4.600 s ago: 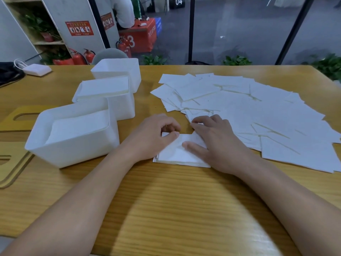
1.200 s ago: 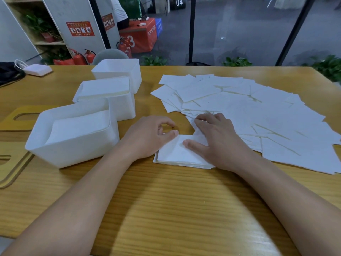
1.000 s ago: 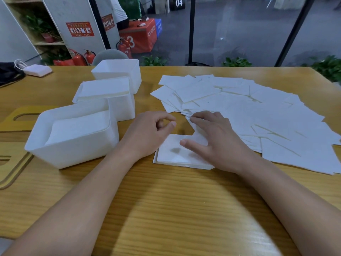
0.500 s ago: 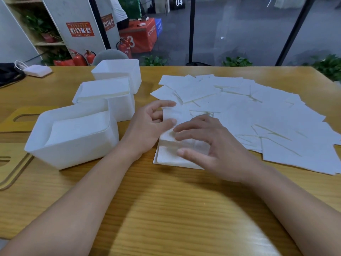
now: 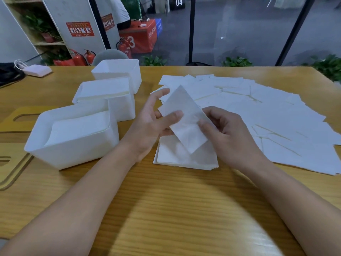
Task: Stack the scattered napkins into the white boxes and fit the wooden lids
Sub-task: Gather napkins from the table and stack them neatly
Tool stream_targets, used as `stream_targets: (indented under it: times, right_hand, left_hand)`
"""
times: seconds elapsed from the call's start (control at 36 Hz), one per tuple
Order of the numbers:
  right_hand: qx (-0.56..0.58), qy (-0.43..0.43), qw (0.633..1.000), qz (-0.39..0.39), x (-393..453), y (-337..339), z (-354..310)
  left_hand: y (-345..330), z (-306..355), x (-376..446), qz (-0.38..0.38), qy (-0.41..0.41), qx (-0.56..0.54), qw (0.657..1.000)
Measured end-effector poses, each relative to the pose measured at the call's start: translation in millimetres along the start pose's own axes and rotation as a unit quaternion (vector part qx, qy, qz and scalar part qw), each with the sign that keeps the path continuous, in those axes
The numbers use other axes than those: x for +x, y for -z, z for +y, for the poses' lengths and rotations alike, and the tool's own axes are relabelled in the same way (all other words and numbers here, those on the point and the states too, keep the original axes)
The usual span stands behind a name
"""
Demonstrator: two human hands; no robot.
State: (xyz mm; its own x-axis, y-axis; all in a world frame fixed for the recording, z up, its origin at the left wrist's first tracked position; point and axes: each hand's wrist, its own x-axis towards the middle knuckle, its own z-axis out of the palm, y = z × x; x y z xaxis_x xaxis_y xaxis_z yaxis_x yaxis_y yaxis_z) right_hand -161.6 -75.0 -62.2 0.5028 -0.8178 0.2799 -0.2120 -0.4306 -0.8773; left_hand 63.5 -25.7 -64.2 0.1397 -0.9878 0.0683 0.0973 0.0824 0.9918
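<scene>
A single white napkin [image 5: 184,119] is lifted above the table, held by both hands. My left hand [image 5: 147,130] pinches its left edge with the thumb on top. My right hand [image 5: 227,135] pinches its right side. Below them lies a small squared stack of napkins [image 5: 177,156]. Scattered napkins [image 5: 267,115] cover the table to the right. Three white boxes stand at the left: the near box [image 5: 73,145] and the middle box [image 5: 121,109] hold napkins, and I cannot see into the far box [image 5: 132,74]. Wooden lids [image 5: 11,169] lie at the left edge.
The wooden table [image 5: 166,209] extends bare toward me. A white charger [image 5: 36,70] and a dark item [image 5: 9,76] sit at the far left corner. Beyond the table are a chair back [image 5: 110,54], fire extinguishers and plants.
Both hands left the small stack, drew a napkin from the scattered pile and raised it off the table between them.
</scene>
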Motion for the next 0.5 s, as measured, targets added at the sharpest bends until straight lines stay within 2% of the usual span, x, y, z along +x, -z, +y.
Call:
stream_targets:
  times: [0.11, 0.19, 0.28, 0.5]
  right_hand:
    - [0.004, -0.026, 0.995, -0.094, 0.0, 6.0, 3.0]
    - [-0.006, -0.046, 0.997, -0.065, 3.7, 11.9, 7.3]
    - [-0.007, -0.066, 0.998, -0.023, 6.2, 20.5, 9.7]
    - [-0.175, -0.091, 0.980, -0.042, 4.0, 16.3, 21.0]
  left_hand:
    - [4.8, 5.3, 0.3, -0.001, -0.015, 0.046, 0.999]
    - [8.4, 4.1, -1.5, -0.007, -0.025, 0.137, 0.990]
    - [14.7, -0.4, 1.1, -0.012, -0.031, 0.254, 0.967]
    - [18.2, -7.4, 2.8, -0.028, -0.027, 0.392, 0.919]
